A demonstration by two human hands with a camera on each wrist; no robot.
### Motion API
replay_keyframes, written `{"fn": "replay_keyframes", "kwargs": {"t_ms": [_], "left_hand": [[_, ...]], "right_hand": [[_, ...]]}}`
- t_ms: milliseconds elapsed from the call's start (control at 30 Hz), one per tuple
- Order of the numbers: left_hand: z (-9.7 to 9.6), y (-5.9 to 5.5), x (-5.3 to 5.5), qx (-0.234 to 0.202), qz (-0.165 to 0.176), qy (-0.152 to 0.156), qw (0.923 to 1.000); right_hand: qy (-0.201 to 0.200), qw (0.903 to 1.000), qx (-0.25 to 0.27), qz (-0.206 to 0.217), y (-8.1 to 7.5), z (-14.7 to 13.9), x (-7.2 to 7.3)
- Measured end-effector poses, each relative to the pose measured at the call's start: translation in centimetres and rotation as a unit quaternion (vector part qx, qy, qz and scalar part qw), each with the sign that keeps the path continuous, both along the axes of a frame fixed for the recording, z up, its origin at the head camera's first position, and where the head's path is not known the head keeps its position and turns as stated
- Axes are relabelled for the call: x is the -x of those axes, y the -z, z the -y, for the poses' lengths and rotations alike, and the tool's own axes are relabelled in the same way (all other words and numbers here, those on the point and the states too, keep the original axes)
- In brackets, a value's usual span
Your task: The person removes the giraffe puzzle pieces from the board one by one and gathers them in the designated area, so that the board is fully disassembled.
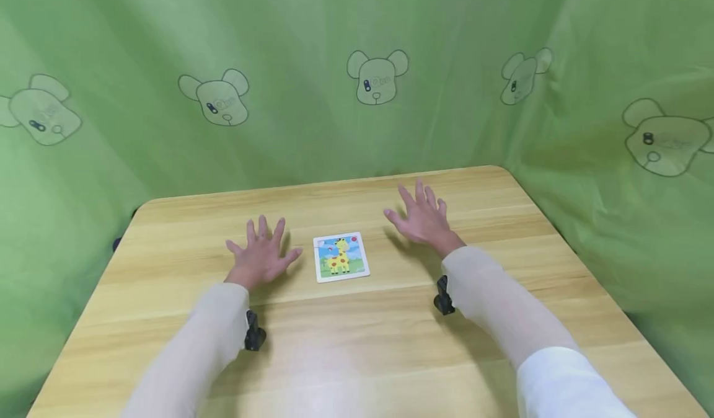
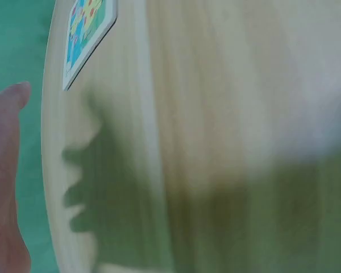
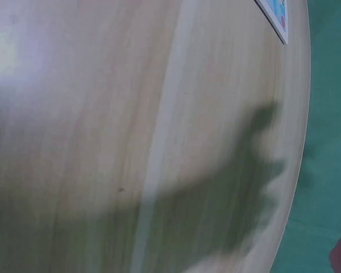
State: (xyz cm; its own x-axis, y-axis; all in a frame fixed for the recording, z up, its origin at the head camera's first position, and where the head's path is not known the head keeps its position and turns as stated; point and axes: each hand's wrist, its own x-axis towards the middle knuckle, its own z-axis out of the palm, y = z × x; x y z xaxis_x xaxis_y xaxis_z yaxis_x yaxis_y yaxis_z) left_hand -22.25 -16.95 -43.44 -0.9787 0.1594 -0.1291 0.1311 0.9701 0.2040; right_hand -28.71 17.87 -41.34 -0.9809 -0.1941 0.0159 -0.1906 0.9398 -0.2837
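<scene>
A square picture puzzle with a white border lies on the wooden table, showing a yellow giraffe with red spots on blue and green. To its left, my left hand is held over the table with fingers spread and thumb pointing toward the puzzle. My right hand hovers on the other side, fingers also spread, farther back. Both hands hold nothing and cast shadows on the wood. In the left wrist view the puzzle shows at the top edge; only a corner of the puzzle enters the right wrist view.
The pale wooden table has rounded back corners. A green curtain printed with bear faces surrounds it at the back and both sides. Black wrist cameras sit on the left sleeve and the right sleeve.
</scene>
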Motion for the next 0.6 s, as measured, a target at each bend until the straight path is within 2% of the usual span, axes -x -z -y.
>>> {"fn": "replay_keyframes", "kwargs": {"t_ms": [133, 333, 600], "left_hand": [[-0.8, 0.5, -1.1, 0.007, -0.002, 0.012, 0.9999], [-2.8, 1.5, -2.7, -0.005, 0.003, 0.049, 0.9988], [-5.0, 1.9, -3.9, -0.001, 0.002, 0.086, 0.9963]], "right_hand": [[-0.006, 0.9998, 0.016, 0.008, 0.5, 0.3, -0.2], [-0.021, 0.998, 0.053, 0.026, 1.6, 0.7, -0.9], [-0.034, 0.996, 0.076, 0.033, 2.1, 1.9, -1.0]]}}
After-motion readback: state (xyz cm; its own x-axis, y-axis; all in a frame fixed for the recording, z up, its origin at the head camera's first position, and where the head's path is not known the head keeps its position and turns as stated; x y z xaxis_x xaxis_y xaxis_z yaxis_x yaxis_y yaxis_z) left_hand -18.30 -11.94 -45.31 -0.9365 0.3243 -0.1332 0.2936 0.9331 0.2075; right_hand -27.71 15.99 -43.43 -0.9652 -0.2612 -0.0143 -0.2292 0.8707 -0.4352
